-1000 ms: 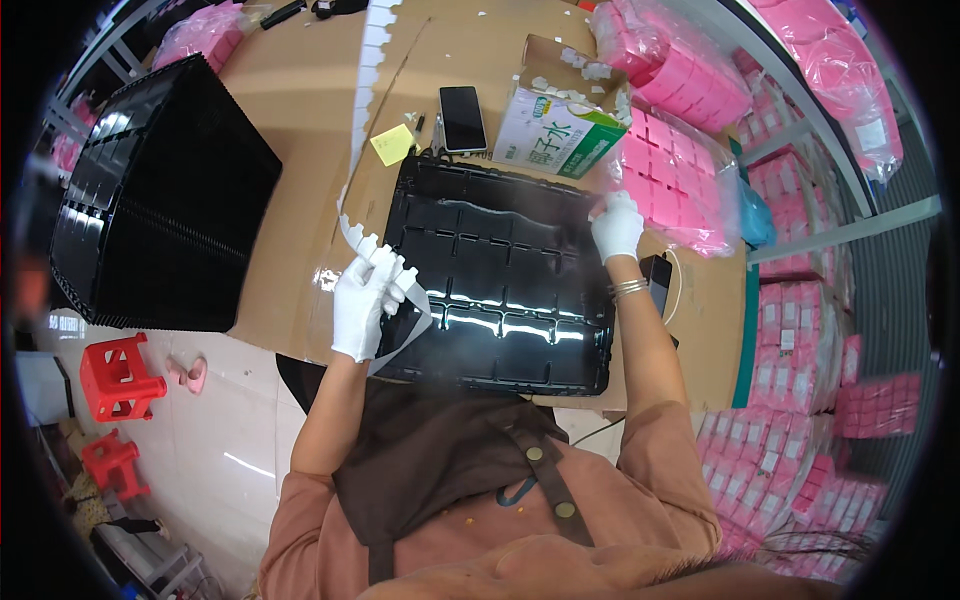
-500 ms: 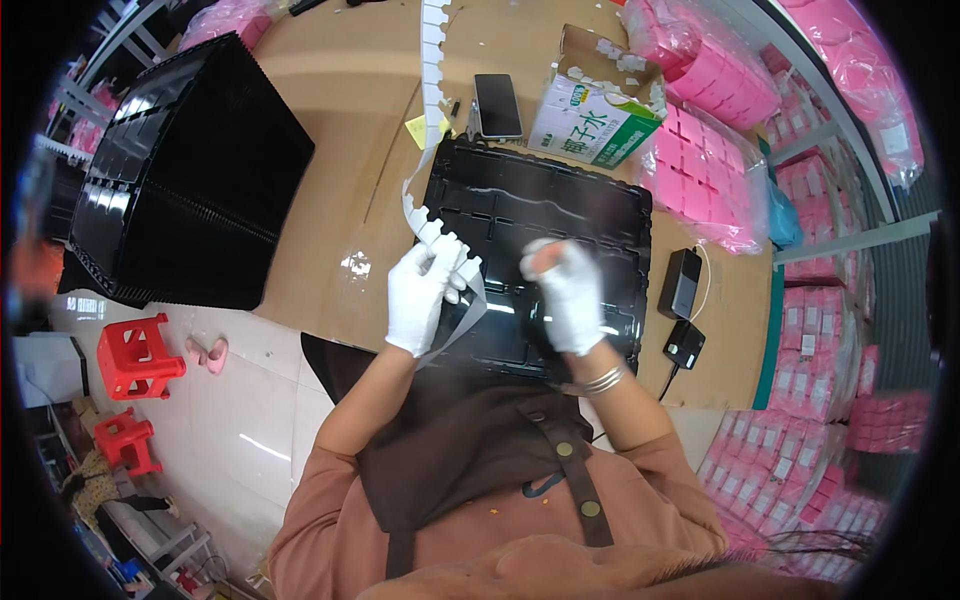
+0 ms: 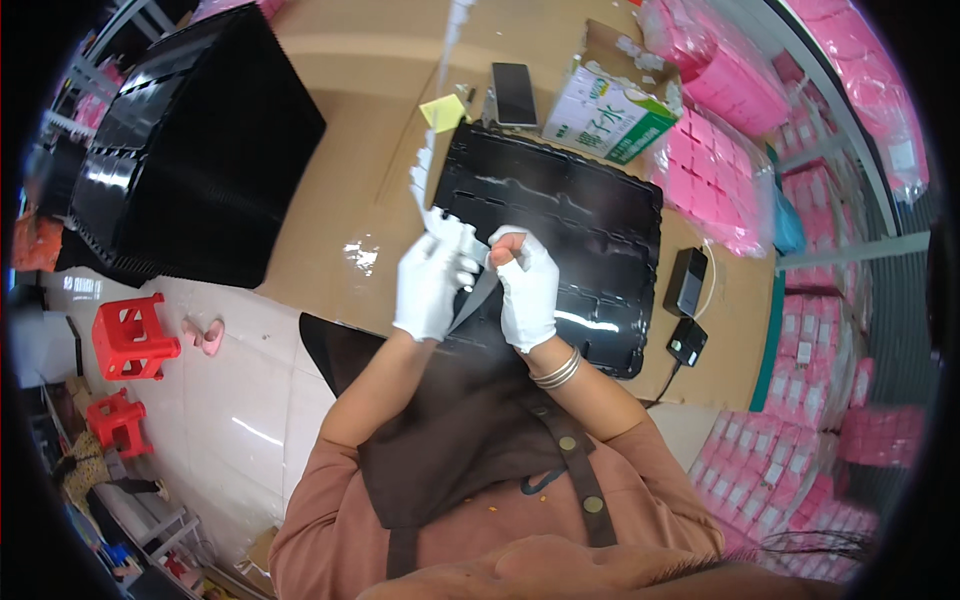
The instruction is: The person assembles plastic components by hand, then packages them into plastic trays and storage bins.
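Both my hands wear white gloves and meet over the near left corner of a black moulded tray (image 3: 590,220) lying on the brown table (image 3: 340,160). My left hand (image 3: 430,285) grips a long white strip of small parts (image 3: 432,170) that runs away up the table. My right hand (image 3: 527,285) is fisted, pinching the strip's clear backing film (image 3: 478,298) where it hangs down between the two hands.
A tall stack of black trays (image 3: 190,150) stands at the left. A phone (image 3: 513,80), a yellow note (image 3: 442,112) and a green-and-white carton (image 3: 610,105) lie beyond the tray. Two black chargers (image 3: 688,310) sit right of it. Pink packets (image 3: 720,160) fill shelves at right. Red stools (image 3: 130,335) stand on the floor.
My right hand came from the tray's far right corner back to my left hand and closed on the film. Both hands now hold the strip close to my body.
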### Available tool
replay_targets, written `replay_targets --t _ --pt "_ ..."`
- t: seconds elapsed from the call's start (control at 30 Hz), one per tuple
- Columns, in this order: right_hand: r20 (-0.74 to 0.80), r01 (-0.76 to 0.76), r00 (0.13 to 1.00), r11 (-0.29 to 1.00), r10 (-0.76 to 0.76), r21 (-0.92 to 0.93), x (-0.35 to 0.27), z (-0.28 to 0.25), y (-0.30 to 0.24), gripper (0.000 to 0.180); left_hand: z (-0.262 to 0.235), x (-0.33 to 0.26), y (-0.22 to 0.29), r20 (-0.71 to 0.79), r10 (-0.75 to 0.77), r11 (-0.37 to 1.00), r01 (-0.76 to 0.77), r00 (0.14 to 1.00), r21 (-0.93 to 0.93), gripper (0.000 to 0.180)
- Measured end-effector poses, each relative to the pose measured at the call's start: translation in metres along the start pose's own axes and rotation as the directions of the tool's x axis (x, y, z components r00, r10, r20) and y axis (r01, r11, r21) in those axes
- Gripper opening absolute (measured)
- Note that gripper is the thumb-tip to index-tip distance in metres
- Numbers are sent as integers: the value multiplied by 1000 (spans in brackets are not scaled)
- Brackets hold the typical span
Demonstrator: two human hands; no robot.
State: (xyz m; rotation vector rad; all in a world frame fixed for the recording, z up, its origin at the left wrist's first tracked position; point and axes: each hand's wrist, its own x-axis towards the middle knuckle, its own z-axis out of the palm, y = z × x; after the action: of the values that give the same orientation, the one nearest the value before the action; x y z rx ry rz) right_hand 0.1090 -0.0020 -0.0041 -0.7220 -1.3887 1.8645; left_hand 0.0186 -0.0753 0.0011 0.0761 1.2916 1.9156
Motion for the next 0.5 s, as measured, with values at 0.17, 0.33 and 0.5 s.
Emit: replay_targets --t 0.17,0.33,0.5 --pt "-15 252 952 808 -306 -533 -8 -77 -52 15 -31 15 12 -90 84 996 -80 992 45 24" --pt "-66 -37 997 564 -31 -825 -48 -196 -50 6 -51 29 18 -154 142 987 -151 978 -48 23" --pt "-38 -9 979 143 -201 -990 -69 -193 -29 13 -43 34 9 -67 144 988 -148 987 -52 26"
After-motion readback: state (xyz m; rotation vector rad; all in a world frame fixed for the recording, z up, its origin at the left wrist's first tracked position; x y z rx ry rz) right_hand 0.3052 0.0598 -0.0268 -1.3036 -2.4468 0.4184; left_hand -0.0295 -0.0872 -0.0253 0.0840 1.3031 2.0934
